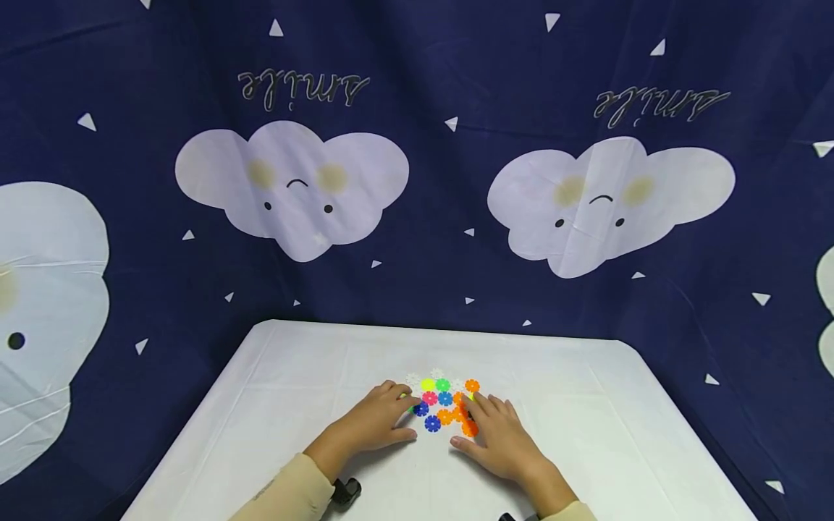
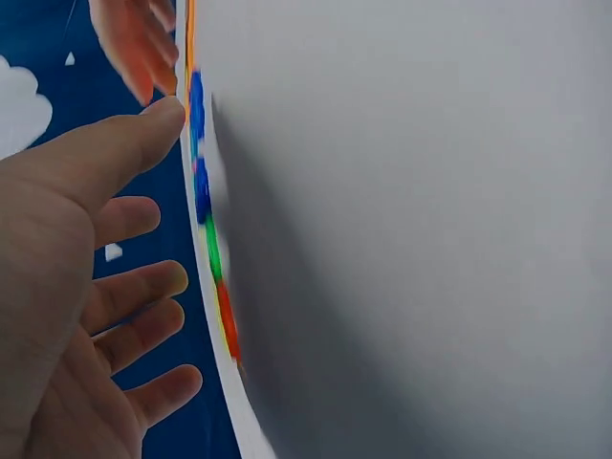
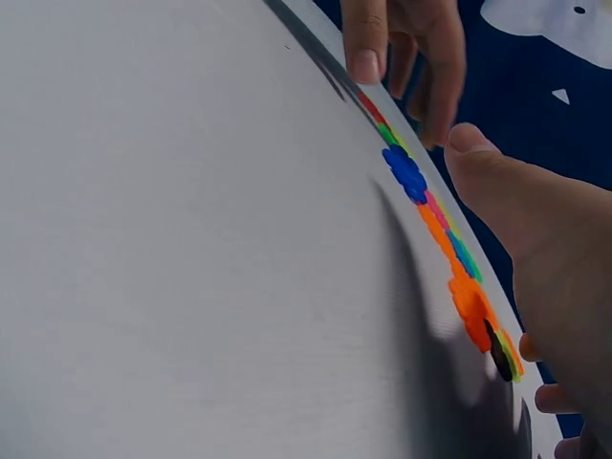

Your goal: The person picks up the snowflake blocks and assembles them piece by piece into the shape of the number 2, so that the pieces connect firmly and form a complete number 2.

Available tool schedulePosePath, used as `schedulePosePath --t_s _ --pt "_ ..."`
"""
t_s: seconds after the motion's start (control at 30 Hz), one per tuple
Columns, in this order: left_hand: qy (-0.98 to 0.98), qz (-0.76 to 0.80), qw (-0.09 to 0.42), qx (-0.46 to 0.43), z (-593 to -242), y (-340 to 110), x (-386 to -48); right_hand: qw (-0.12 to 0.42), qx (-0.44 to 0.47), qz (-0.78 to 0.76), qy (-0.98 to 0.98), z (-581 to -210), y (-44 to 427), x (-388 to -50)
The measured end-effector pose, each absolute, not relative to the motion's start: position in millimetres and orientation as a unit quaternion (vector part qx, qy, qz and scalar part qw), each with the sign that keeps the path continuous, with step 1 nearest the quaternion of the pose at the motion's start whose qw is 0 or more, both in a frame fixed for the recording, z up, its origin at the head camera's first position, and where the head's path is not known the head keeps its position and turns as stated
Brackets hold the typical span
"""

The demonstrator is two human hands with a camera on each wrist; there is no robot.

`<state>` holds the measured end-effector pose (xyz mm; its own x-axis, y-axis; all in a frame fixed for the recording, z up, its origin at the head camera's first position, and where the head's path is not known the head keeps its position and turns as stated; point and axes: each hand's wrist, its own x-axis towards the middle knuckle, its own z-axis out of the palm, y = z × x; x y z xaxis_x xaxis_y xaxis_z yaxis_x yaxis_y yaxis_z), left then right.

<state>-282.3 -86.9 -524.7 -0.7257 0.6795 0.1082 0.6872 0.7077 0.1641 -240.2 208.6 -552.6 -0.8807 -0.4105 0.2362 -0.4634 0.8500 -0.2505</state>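
Note:
Flat snowflake-shaped plastic discs in several colours lie spread in a cluster on the white table. Among them are a pink disc (image 1: 429, 398), a light blue disc (image 1: 445, 399), a dark blue disc (image 1: 433, 423) and an orange disc (image 1: 472, 386). My left hand (image 1: 378, 418) is at the cluster's left edge, its fingers loosely bent and spread over the discs there. On the right side my right hand (image 1: 500, 436) reaches over orange discs and a black one (image 3: 499, 352). Both wrist views show the fingers spread, with nothing gripped. Fingertip contact with the discs is unclear.
White translucent discs (image 1: 436, 373) lie at the back of the cluster. The white table (image 1: 293, 362) has rounded far corners. Behind it hangs a dark blue curtain (image 1: 443, 275) printed with clouds. A black device (image 1: 346, 493) sits by the left wrist.

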Motion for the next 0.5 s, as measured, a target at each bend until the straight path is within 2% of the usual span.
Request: schedulePosePath --t_s 0.3,0.5 --pt "-0.896 -0.081 0.018 -0.436 -521.1 -65.7 -277.6 0.112 0.251 0.156 -0.949 -556.8 208.5 -234.4" --pt "-0.896 -0.088 0.012 -0.435 -524.3 -56.8 -276.7 0.177 0.273 0.169 -0.930 -558.5 209.3 -234.7"
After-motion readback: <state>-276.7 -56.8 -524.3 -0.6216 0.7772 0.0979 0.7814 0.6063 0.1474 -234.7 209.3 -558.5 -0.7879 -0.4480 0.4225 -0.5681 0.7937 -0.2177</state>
